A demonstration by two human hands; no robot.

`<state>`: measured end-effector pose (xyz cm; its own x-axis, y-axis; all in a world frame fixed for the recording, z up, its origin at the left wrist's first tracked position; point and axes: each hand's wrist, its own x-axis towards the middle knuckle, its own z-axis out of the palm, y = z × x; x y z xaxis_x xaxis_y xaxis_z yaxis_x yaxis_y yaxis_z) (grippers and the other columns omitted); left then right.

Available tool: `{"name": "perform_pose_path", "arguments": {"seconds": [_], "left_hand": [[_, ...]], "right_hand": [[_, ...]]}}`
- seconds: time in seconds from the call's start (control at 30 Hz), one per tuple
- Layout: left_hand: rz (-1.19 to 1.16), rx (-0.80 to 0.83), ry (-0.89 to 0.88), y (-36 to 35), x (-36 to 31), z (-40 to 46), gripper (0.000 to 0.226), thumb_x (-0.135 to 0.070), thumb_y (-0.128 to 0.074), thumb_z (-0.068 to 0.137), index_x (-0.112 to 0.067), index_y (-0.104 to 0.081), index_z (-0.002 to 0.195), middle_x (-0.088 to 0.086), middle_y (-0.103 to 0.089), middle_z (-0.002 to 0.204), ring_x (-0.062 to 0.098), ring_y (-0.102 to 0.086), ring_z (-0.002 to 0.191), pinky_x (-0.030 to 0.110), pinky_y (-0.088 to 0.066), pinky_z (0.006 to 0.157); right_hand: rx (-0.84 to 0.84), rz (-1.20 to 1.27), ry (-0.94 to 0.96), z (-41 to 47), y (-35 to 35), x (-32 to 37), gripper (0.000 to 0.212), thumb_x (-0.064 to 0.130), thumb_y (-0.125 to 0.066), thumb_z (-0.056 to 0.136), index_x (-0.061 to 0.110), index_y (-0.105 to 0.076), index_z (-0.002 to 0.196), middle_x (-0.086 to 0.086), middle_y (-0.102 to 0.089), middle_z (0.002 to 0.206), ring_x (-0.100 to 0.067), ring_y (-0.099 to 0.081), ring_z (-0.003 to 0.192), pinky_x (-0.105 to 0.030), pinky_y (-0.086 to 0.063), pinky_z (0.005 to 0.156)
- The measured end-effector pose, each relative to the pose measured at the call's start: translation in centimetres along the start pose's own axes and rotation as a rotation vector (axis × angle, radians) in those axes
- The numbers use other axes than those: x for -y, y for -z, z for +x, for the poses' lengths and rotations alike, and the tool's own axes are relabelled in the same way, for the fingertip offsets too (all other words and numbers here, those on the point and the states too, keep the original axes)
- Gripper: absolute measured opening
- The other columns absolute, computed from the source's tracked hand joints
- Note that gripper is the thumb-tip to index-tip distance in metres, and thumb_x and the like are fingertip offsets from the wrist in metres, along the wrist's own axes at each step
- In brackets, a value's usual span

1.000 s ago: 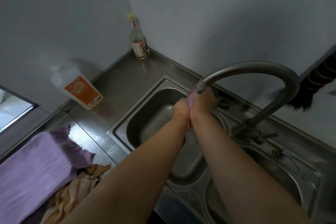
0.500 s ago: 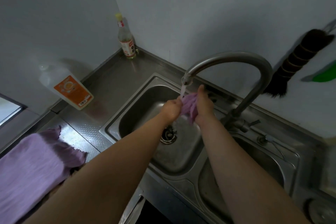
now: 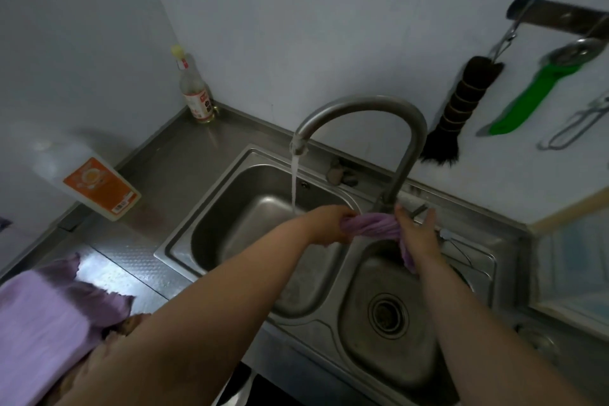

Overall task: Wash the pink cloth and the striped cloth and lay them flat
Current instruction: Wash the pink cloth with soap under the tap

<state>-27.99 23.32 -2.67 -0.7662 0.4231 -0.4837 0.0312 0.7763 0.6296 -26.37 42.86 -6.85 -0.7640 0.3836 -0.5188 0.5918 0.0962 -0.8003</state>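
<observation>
Pink cloth (image 3: 374,227), wet crinkled fabric twisted into a rope, long axis running left-right over the divider of the steel double sink (image 3: 333,316), one tail hanging toward the right basin. Left hand (image 3: 329,224) curls its fingers around the left end; right hand (image 3: 418,234) grips the right end, fingers partly extended. Curved matte-metal faucet (image 3: 365,108) runs a thin stream into the left basin.

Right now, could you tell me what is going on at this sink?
A person is wringing a pink cloth at a double sink. The left hand grips one end and the right hand holds the other, with the cloth twisted between them beside the faucet. Water runs from the spout into the left basin, not onto the cloth. Another purple-pink cloth lies on the counter at the left.
</observation>
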Motion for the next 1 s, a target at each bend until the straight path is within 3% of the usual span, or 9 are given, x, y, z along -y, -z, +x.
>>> {"name": "perform_pose_path", "arguments": {"seconds": [0.13,0.27,0.4,0.47,0.6,0.7,0.8,0.9,1.0], "left_hand": [[0.238,-0.041,0.024,0.4,0.8,-0.5,0.048,-0.016,-0.064,0.087,-0.017,-0.050,0.133,0.008,-0.061,0.125,0.027,-0.060,0.110,0.034,-0.051,0.088],[0.411,-0.001,0.138,0.2,2.1,-0.8,0.034,-0.019,-0.060,0.088,-0.013,-0.055,0.121,0.011,-0.065,0.117,0.030,-0.063,0.106,0.039,-0.051,0.090],[0.481,0.047,0.249,1.5,4.1,-1.8,0.031,-0.007,-0.063,0.087,-0.009,-0.060,0.117,0.011,-0.069,0.109,0.027,-0.067,0.098,0.035,-0.054,0.087],[0.468,0.062,0.324,2.6,6.0,-2.7,0.036,-0.002,-0.067,0.083,-0.010,-0.060,0.118,0.009,-0.069,0.105,0.023,-0.067,0.089,0.033,-0.055,0.080],[0.016,0.184,0.421,4.1,8.1,-5.5,0.032,-0.009,-0.060,0.090,-0.001,-0.055,0.121,0.010,-0.064,0.080,0.018,-0.062,0.066,0.031,-0.055,0.068],[-0.757,0.258,0.391,2.7,7.8,-7.4,0.039,-0.019,-0.067,0.086,-0.005,-0.053,0.119,0.016,-0.064,0.101,0.026,-0.065,0.086,0.044,-0.053,0.087],[-1.448,0.173,0.177,0.9,6.3,-8.2,0.051,-0.054,-0.053,0.087,-0.009,-0.054,0.110,0.010,-0.062,0.096,0.022,-0.062,0.087,0.035,-0.050,0.081],[-1.719,-0.015,0.148,0.8,4.7,-8.8,0.068,-0.070,-0.035,0.089,-0.012,-0.070,0.102,0.013,-0.069,0.098,0.026,-0.067,0.087,0.038,-0.053,0.081],[-1.652,-0.118,0.070,1.3,5.0,-9.4,0.050,-0.044,-0.043,0.098,-0.015,-0.077,0.077,0.010,-0.072,0.087,0.023,-0.068,0.083,0.041,-0.047,0.091]], "right_hand": [[0.152,-0.041,-0.023,2.5,0.6,-1.7,0.124,0.087,-0.066,0.045,0.045,-0.005,0.144,-0.016,-0.054,0.113,-0.026,-0.047,0.093,-0.048,-0.040,0.080],[0.153,-0.157,0.055,0.5,-0.1,0.5,0.116,0.070,-0.068,0.069,0.022,-0.002,0.152,-0.020,-0.053,0.134,-0.031,-0.056,0.109,-0.046,-0.040,0.098],[0.557,-0.506,0.115,-1.2,0.2,4.4,0.056,0.051,-0.064,0.083,0.010,-0.060,0.120,0.006,-0.067,0.077,-0.005,-0.060,0.064,-0.019,-0.047,0.061],[0.803,-0.648,0.104,-2.1,-0.1,5.4,0.033,0.031,-0.064,0.088,0.010,-0.062,0.114,0.003,-0.067,0.080,-0.007,-0.059,0.066,-0.019,-0.046,0.059],[0.684,-0.506,0.020,-2.5,-2.6,5.5,0.021,0.018,-0.067,0.087,0.004,-0.060,0.102,-0.008,-0.059,0.068,-0.011,-0.049,0.047,-0.021,-0.038,0.040],[0.412,-0.412,0.129,-4.5,-6.5,5.7,0.036,0.031,-0.070,0.084,0.017,-0.052,0.111,-0.005,-0.062,0.091,-0.012,-0.053,0.066,-0.023,-0.043,0.052],[0.491,-0.425,0.449,-8.8,-9.1,6.2,0.038,0.031,-0.068,0.085,0.025,-0.045,0.115,0.009,-0.058,0.106,-0.002,-0.056,0.085,-0.024,-0.049,0.071],[0.689,-0.441,0.685,-12.4,-10.1,5.8,0.050,0.017,-0.062,0.088,0.023,-0.037,0.131,0.014,-0.052,0.116,0.004,-0.055,0.093,-0.009,-0.043,0.069],[0.731,-0.395,0.678,-12.8,-9.9,5.7,0.045,0.004,-0.054,0.089,0.014,-0.040,0.130,0.004,-0.058,0.120,-0.003,-0.055,0.102,-0.010,-0.045,0.079]]}}
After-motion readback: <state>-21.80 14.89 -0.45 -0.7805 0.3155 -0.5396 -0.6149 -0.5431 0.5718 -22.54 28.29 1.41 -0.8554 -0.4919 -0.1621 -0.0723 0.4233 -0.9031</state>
